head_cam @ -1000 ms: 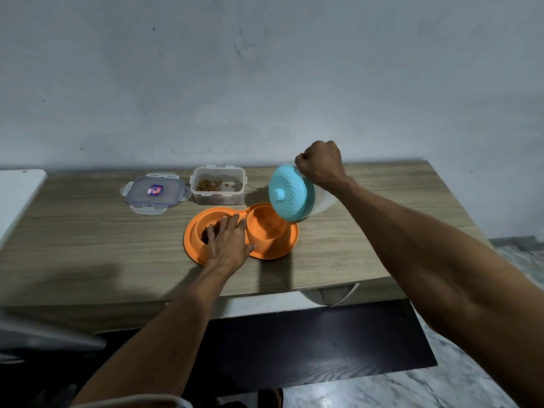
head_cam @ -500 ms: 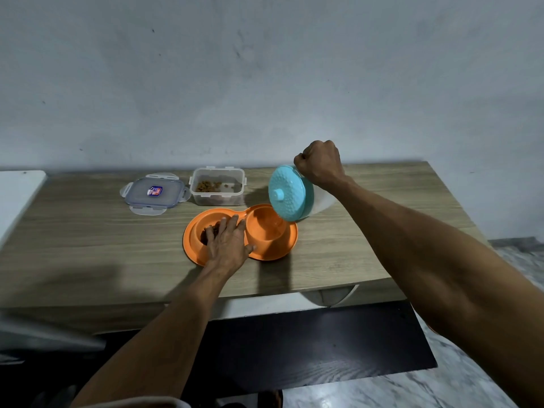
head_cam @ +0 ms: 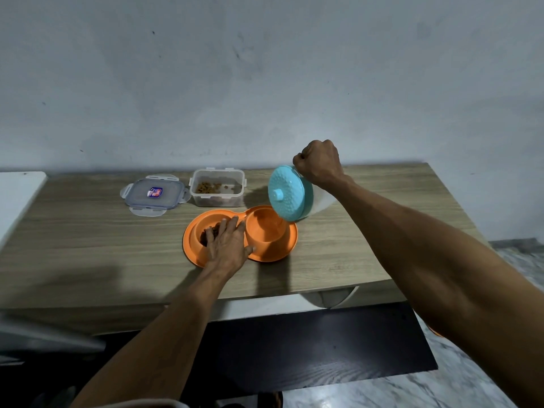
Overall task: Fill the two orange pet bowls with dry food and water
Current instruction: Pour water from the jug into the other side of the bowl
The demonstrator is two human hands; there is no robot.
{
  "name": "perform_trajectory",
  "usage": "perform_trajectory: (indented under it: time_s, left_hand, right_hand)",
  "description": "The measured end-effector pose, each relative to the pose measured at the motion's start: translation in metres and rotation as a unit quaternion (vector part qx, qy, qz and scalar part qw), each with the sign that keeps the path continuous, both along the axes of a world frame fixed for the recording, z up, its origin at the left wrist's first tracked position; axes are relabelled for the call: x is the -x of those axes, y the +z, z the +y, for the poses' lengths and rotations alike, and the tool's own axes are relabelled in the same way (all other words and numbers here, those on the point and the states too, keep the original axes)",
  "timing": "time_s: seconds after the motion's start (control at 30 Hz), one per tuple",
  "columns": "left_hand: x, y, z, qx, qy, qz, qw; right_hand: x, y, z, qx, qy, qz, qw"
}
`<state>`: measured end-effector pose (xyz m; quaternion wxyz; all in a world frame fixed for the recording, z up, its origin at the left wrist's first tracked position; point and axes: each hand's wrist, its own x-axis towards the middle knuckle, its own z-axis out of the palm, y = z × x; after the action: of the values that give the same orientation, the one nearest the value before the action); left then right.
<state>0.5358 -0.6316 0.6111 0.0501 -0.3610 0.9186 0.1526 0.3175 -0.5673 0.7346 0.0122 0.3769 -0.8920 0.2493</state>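
Jug point(head_cam: 290, 192) tilts over right bowl point(head_cam: 266, 229), gripped by right hand point(head_cam: 319, 164); left hand point(head_cam: 228, 244) spread flat on left bowl point(head_cam: 195, 235)

My left hand point(head_cam: 228, 245) and right hand point(head_cam: 319, 163) bare, both forearms bare right up to frame edge. Strip of pale fabric point(head_cam: 141, 403) at bottom edge by my left elbow: sleeve or shirt, can't tell. Small orange sliver point(head_cam: 435, 331) under right elbow, can't tell if clothing.
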Motion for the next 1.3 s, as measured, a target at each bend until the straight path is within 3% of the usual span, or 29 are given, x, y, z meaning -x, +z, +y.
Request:
perform_trajectory:
  time_s: [1.3]
  left_hand:
    - [0.0001, 0.0048, 0.0007, -0.001, -0.005, -0.006, 1.000]
  right_hand:
    - [0.0012, 0.0034, -0.0087, -0.017, 0.024, 0.029, 0.999]
